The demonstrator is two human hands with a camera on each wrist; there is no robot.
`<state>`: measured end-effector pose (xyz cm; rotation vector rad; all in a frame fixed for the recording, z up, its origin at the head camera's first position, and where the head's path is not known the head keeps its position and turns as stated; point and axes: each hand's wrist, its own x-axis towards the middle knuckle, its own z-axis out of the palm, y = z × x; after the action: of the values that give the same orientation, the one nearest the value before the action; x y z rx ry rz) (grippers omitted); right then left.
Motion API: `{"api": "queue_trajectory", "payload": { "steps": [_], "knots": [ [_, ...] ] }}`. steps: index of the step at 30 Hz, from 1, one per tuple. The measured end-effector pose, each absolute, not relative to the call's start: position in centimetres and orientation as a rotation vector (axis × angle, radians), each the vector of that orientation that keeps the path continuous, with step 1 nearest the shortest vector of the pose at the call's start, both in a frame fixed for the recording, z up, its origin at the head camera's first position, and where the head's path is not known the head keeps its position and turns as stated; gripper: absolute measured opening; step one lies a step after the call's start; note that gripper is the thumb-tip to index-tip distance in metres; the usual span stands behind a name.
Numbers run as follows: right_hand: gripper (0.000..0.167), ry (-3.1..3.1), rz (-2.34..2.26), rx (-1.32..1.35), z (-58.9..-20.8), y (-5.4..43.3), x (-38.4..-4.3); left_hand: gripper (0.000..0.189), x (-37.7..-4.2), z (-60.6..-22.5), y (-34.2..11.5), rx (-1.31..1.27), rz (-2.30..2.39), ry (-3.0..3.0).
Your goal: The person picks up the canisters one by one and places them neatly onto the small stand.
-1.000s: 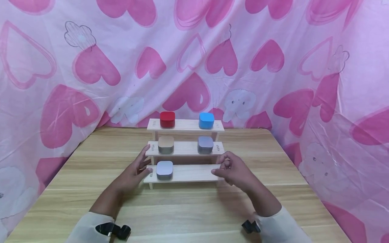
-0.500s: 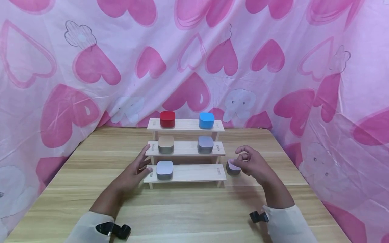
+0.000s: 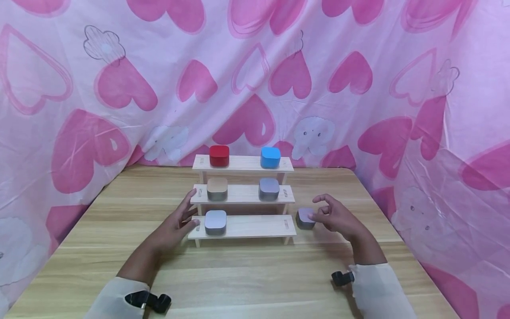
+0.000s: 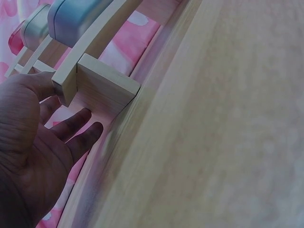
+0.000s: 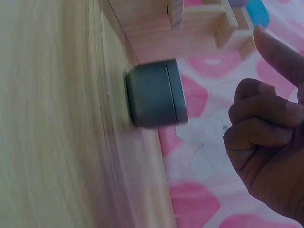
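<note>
A wooden three-step display stand [image 3: 255, 227] holds small square tins with rounded corners. My left hand [image 3: 174, 228] is at its left end, the thumb at the lowest board and the other fingers spread loosely beside it. In the left wrist view the left hand [image 4: 42, 137] has its fingertips near the board's support leg [image 4: 104, 88]. My right hand [image 3: 336, 217] hovers by a tin with a pale purple lid [image 3: 305, 219], its thumb overlapping the lid's edge in the head view. The right wrist view shows that tin [image 5: 154, 95] on the table, apart from the visible fingers.
The lowest step bears a white tin [image 3: 215, 222]. A beige tin [image 3: 217, 189] and a greyish-purple tin [image 3: 268, 189] occupy the middle step. On top stand a red tin [image 3: 219, 156] and a blue tin [image 3: 270, 157]. A pink heart-patterned curtain [image 3: 159, 44] hangs behind the wooden table [image 3: 247, 274].
My right hand has moved right, from the lowest step's right end to beside the purple-lidded tin, which has come into view from behind it. The left hand keeps its place.
</note>
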<state>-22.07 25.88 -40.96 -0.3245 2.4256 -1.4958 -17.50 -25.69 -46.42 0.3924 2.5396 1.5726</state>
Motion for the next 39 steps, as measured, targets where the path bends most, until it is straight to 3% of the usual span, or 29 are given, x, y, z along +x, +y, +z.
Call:
{"api": "queue_trajectory", "payload": {
  "steps": [22,39],
  "knots": [
    [0.083,2.352,-1.383,-0.242,-44.9,28.9,-24.7,0.093,-17.4,-46.2,-25.4,0.371,1.554,2.552],
    [0.081,2.276,-1.388,-0.247,-45.8,28.6,-25.0,0.091,-17.5,-46.5,-25.7,0.421,1.563,2.547]
  ]
}}
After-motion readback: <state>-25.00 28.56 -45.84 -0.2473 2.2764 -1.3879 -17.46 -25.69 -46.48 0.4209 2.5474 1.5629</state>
